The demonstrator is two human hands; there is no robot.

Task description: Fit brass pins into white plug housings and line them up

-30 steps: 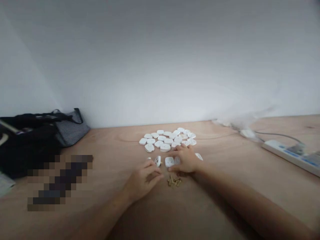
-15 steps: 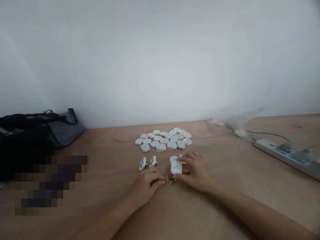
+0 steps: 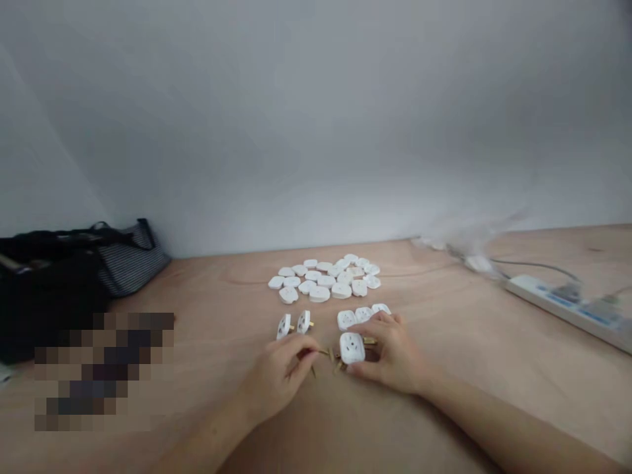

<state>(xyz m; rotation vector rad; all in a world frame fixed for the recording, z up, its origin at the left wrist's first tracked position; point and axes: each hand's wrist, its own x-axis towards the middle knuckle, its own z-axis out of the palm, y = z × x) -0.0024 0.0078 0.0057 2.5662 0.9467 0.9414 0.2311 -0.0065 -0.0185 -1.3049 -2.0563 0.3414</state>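
"What are the hands doing?"

"The left hand [image 3: 275, 376] is half closed, its fingertips pinching what looks like a thin brass pin [image 3: 322, 352]. The pin's long axis lies nearly level and points right, toward the other hand."

"And the right hand [image 3: 394, 355]?"

"It's curved and grasping a square white plug [image 3: 352, 347], thumb below and fingers beyond. The plug lies flat on the plywood table [image 3: 474, 375], socket face up, between the two hands."

"What's closest to them?"

"Loose pins [image 3: 338, 363] lie just beside the plug's lower edge. Three more plugs [image 3: 363, 315] sit in a row just past the right fingers, and two small plugs [image 3: 293, 324] stand just beyond the left hand."

"Farther out?"

"A heap of white plugs [image 3: 320, 280] lies ahead of both hands, a power strip [image 3: 557, 309] well off to the right, and a black bag [image 3: 49, 296] well off to the left."
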